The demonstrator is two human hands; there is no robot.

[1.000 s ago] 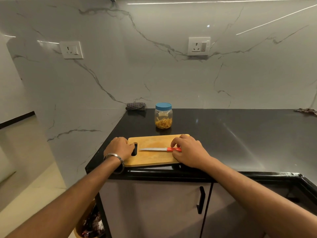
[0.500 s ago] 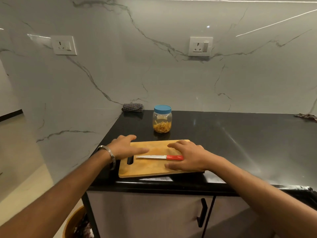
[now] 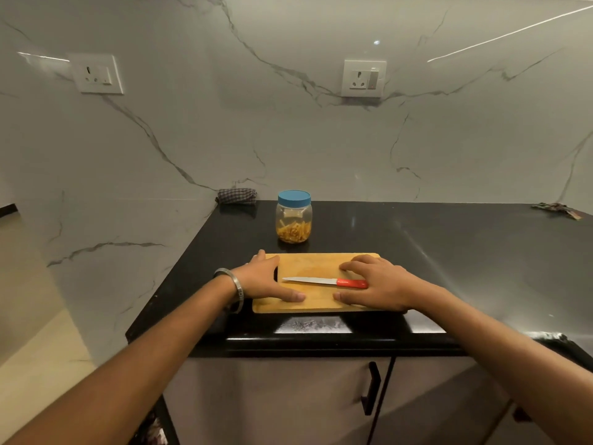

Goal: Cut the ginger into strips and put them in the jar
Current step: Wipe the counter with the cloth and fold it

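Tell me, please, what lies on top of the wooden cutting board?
A red-handled knife lies flat on the cutting board, between the left hand and right hand. Both hands cover its ends.

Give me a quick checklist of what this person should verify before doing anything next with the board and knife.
1. Ginger strips in the jar: ok, they fill its lower part.
2. Blue lid on the jar: ok.
3. Uncut ginger left on the cutting board: ok, none visible.
4. Knife lying flat on the board, blade pointing left: ok, but its red handle meets the right hand, so mind it.
5. Both hands on the board: ok, the left hand covers its left end, with fingers spread flat.
6. Board wholly on the counter: cannot tell, its near edge sits close to the counter's front.
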